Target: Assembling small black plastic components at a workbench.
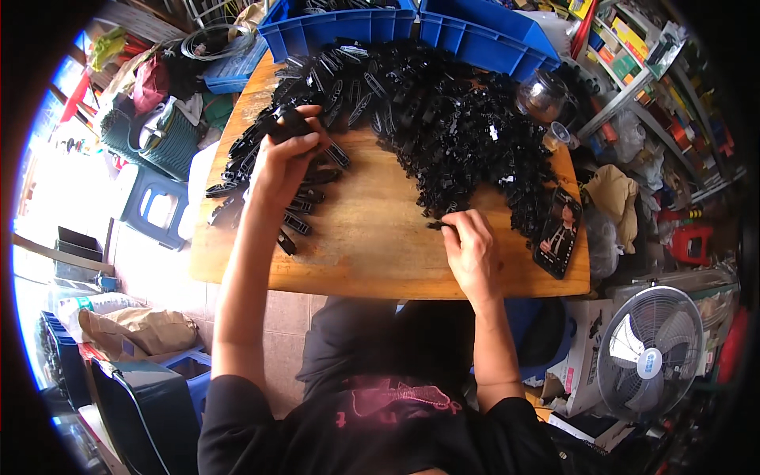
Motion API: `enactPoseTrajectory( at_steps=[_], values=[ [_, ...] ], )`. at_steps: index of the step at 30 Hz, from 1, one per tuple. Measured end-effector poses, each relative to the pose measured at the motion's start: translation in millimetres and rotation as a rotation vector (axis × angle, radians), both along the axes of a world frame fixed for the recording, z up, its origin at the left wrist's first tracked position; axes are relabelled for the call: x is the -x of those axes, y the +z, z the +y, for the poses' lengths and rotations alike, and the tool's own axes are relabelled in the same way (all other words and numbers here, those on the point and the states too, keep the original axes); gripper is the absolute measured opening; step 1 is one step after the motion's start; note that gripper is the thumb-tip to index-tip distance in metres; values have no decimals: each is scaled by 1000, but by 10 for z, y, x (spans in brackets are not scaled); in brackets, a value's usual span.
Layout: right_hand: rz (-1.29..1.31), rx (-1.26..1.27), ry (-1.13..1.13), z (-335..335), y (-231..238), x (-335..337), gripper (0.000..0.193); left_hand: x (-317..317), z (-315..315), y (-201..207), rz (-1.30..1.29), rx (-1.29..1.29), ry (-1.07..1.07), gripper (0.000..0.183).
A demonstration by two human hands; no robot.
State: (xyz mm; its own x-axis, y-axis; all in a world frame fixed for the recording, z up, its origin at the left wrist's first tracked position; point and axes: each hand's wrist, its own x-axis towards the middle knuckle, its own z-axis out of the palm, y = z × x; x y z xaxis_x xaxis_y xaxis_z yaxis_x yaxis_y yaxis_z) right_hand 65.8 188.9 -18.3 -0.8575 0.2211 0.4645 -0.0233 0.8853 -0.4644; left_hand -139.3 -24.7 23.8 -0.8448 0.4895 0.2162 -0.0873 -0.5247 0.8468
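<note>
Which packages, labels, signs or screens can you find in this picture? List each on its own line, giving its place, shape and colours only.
Phone: flat on the wooden table's right edge, dark rectangle, screen showing a figure in dark clothes.
Cardboard box: on the floor under the table's right side, white with dark print.
Fan badge: centre of the white floor fan, small round blue label.
Paper bag: floor at lower left, crumpled, brown.

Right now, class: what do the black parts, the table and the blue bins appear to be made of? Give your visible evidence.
Black parts: probably moulded plastic, with glossy highlights and identical shapes. Table: wood, showing warm grain and a worn surface. Blue bins: likely rigid plastic, uniform in colour with ribbed walls. The left hand grips one part; the right hand pinches another.
</note>
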Motion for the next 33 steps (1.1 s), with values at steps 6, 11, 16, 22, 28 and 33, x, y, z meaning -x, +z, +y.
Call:
enactPoseTrajectory(
  at_steps=[6,11,16,22,28,33],
  values=[
    [57,735,13,181,-125,-80,10,478,137,-71,1398,1123,69,28],
    [60,1356,118,268,-81,-74,12,380,225,-60,1338,1112,131,30],
    [67,1487,134,325,-60,-98,14,-208,299,72,128,540,-116,29],
    [18,1666,259,252,-54,-48,15,-663,170,-257,-419,109,-382,31],
    [49,1655,244,41,24,-16,16,-816,108,-385,-554,13,-382,36],
    [53,1154,282,-178,201,10,14,-834,88,-368,-539,38,-348,30]
  ],
)
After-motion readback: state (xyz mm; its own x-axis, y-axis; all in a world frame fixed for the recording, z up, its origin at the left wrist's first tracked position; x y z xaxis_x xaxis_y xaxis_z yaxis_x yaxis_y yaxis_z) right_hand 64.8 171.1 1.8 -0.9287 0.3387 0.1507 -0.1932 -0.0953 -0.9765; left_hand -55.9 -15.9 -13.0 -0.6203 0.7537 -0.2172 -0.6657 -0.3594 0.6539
